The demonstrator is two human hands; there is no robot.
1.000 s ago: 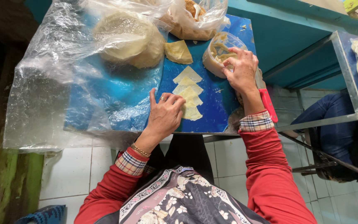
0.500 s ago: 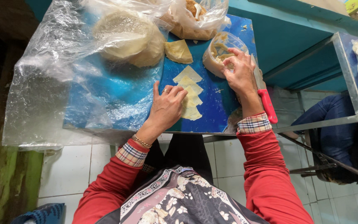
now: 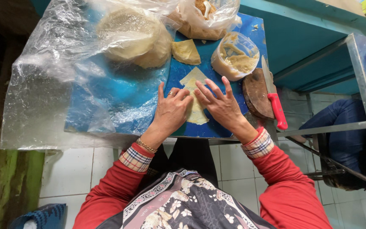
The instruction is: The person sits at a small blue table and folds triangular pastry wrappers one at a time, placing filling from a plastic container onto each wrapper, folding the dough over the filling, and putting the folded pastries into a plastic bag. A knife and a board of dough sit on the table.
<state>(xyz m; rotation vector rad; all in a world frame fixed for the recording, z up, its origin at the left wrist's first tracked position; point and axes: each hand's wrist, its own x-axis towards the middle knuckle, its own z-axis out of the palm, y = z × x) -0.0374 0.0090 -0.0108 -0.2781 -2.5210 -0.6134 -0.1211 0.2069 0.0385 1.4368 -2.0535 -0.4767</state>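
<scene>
While flat — fingers spread — both hands (image 3: 195, 108) press dough sheets (image 3: 196, 111).

- I count two hands on the blue table (image 3: 217, 127): left hand (image 3: 171, 111), right hand (image 3: 221, 106).
- One stack of pale dough sheets (image 3: 196, 111) under them; I cannot tell how many sheets.
- One folded dough piece (image 3: 186, 51), upper centre.
- One clear tub of filling (image 3: 235, 56).
- One red-handled knife (image 3: 275, 100).
- One round wooden board (image 3: 256, 93).
- Two plastic bags: one (image 3: 128, 36) upper left, one (image 3: 204, 17) top centre.
</scene>
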